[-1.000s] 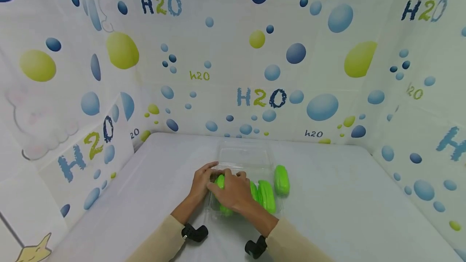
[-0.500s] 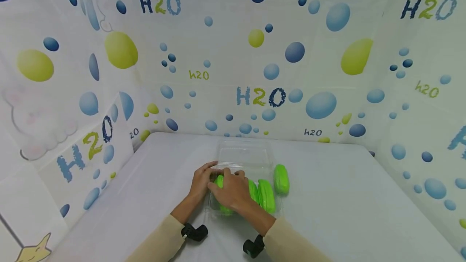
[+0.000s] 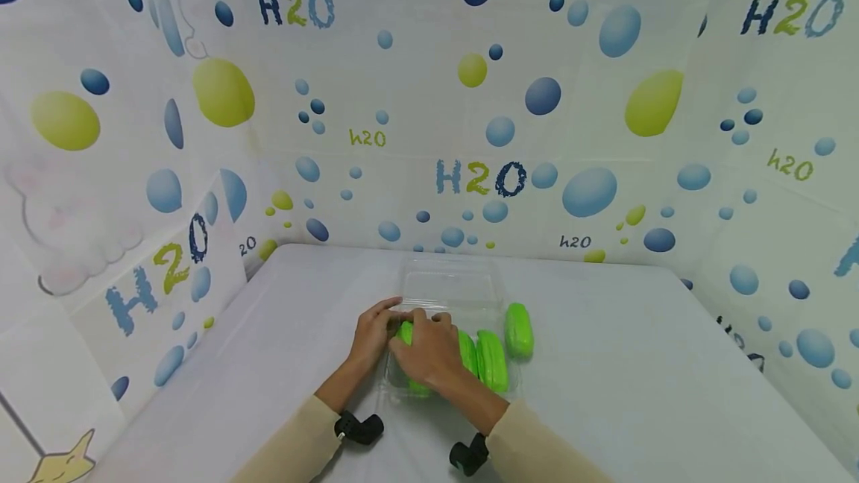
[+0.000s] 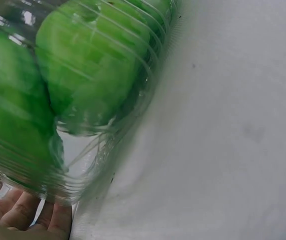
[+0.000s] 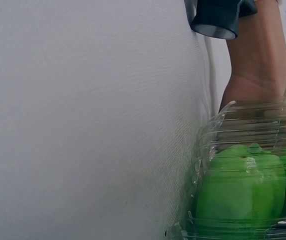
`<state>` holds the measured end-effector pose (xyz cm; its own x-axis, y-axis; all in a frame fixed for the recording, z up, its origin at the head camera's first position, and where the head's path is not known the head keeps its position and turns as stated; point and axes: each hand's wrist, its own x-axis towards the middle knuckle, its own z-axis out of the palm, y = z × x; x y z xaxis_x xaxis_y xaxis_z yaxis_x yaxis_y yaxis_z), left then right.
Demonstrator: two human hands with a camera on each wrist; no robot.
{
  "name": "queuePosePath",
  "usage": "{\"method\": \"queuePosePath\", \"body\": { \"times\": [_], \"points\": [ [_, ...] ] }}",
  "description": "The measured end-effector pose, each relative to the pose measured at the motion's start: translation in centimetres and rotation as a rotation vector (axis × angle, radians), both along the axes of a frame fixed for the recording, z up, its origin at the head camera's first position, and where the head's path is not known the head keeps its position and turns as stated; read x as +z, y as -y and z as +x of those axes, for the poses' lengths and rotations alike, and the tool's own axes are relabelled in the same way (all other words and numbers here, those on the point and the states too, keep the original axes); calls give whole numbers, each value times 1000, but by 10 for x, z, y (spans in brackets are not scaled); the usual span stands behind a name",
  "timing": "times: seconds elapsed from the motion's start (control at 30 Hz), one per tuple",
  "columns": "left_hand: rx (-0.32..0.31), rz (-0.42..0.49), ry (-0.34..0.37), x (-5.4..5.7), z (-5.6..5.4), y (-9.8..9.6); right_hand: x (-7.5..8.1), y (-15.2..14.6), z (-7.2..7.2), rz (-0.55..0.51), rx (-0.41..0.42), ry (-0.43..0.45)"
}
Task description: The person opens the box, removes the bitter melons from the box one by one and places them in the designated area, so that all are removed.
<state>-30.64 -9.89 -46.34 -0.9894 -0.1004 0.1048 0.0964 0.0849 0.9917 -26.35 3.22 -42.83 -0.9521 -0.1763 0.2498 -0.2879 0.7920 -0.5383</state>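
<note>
A hinged clear plastic box [image 3: 397, 393] stands on the table with its lid [image 3: 451, 283] folded back behind it. My left hand [image 3: 367, 335] holds its far left corner, its fingers [image 4: 20, 212] against the ribbed wall in the left wrist view. Over the box, my right hand [image 3: 427, 352] has its thumb and fingers curled round a bright green, rounded, fruit-like piece [image 3: 406, 332] at the left end. More such green pieces [image 3: 493, 361] sit side by side in the box's right part. My right hand hides the middle of the row.
One more green piece [image 3: 519, 331] lies outside the box, close by its right side. White cloth covers the table [image 3: 604, 364]. Patterned sheets [image 3: 403, 95] hang behind it and along both sides. Black wrist cameras [image 3: 359, 429] sit low at both cuffs.
My right thumb has shifted slightly to the right over the leftmost green piece. My left hand, the box and the loose green piece stay where they were.
</note>
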Motion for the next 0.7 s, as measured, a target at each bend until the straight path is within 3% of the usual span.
{"method": "queuePosePath", "body": {
  "times": [0.3,0.7],
  "points": [
    [-16,36,1,-2,-2,0,3,-3,2,-95,15,-13],
    [-11,-4,0,-1,0,2,5,-5,5,-162,39,-13]
  ]
}}
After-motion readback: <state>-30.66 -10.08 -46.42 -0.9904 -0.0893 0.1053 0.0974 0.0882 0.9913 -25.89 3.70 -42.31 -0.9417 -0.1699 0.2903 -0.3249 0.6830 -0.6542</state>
